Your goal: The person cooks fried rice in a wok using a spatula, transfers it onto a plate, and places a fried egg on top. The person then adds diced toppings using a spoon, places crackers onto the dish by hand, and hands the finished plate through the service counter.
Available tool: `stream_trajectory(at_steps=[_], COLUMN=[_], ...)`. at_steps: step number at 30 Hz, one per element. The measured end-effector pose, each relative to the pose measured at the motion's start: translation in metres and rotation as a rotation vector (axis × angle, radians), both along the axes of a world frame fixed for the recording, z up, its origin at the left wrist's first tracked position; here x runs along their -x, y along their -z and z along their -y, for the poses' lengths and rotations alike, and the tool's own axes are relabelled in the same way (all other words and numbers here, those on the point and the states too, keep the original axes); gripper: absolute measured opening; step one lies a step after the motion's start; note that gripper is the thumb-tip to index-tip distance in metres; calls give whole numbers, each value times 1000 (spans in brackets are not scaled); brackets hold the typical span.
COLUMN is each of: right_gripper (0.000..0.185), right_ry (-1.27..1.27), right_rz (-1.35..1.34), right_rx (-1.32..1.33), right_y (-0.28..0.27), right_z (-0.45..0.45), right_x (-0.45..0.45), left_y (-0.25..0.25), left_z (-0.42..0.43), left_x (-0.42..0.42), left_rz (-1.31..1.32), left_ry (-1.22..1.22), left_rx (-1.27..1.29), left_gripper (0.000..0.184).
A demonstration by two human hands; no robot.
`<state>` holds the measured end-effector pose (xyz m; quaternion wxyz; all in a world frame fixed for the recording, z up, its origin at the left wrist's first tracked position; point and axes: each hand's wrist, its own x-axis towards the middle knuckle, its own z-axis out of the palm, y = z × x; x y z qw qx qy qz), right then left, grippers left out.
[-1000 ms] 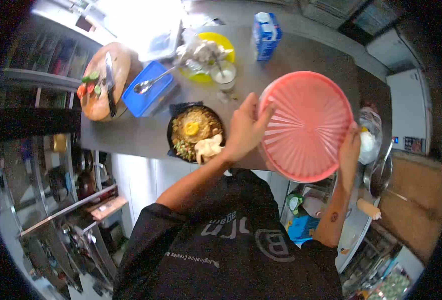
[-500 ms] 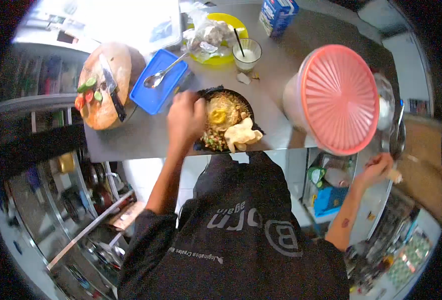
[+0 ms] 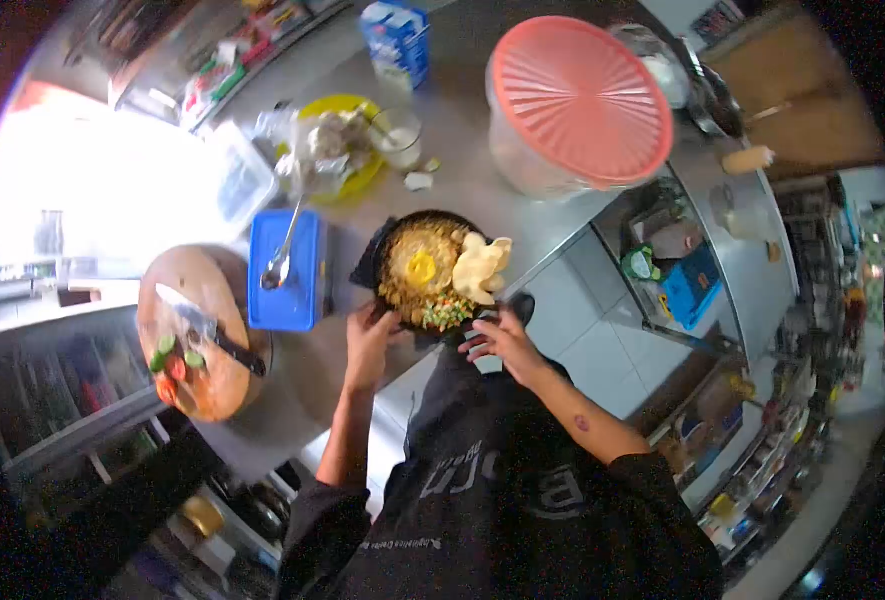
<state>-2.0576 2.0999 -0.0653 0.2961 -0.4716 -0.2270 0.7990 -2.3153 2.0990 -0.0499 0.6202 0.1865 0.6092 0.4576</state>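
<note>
A dark bowl of food stands at the counter's front edge. In it lie an egg with a yellow yolk, pale crackers and chopped vegetables. My left hand is at the bowl's lower left rim, fingers curled against it. At the lower right rim is my right hand, its fingers spread and nothing visible in them. Farther right stands the large clear tub with a pink ribbed lid, apart from both hands.
Left are a wooden board with a knife and cut vegetables, and a blue-lidded box with a spoon. Behind stand a yellow plate, a glass and a milk carton. Pans lie at the back right.
Both hands have let go of the pink-lidded tub, which now stands on the counter. They have come to the bowl's two sides. The view has turned.
</note>
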Motion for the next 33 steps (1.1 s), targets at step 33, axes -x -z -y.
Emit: stream_trajectory(at_steps=[33], right_gripper=[68], right_ry=[848], right_rz=[31], right_rx=[-270], right_y=[-167], right_z=[423], right_x=[-640], left_y=[-118], left_z=[239], left_x=[-738], left_rz=[426], left_ry=[678], left_rx=[-14], left_gripper=[71])
